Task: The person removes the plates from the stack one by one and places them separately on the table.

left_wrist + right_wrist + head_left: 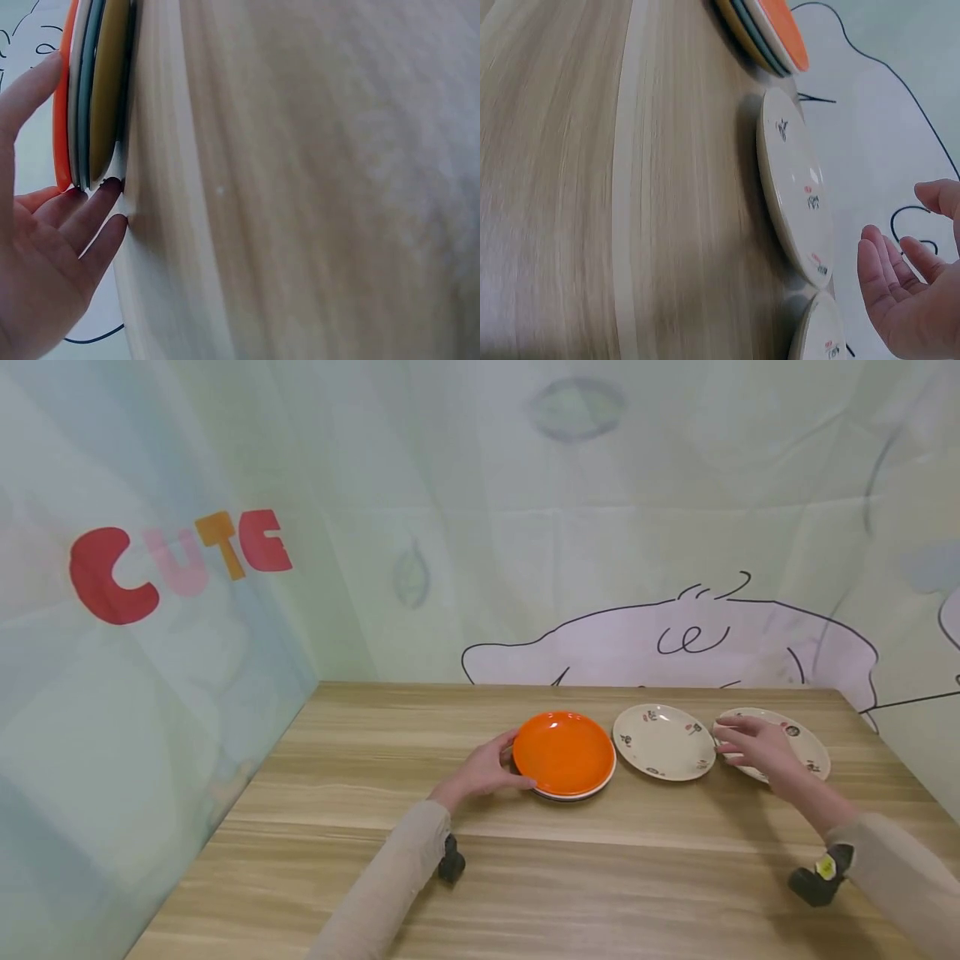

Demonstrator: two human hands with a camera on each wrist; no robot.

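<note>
Our left hand point(491, 770) has its thumb and fingers spread around the left side of a stack of round plates point(84, 97), with a shiny orange plate point(564, 752) on top. Our right hand point(761, 753) is over a round cream plate with little pictures point(808, 745), fingers a bit apart, holding nothing. Another round cream plate point(664, 743) lies between, on the pale wooden table point(600, 893)

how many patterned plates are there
2: the middle plate, beside the orange-topped stack, and the rightmost plate, partly behind the right hand; the stack may hide more.
</note>
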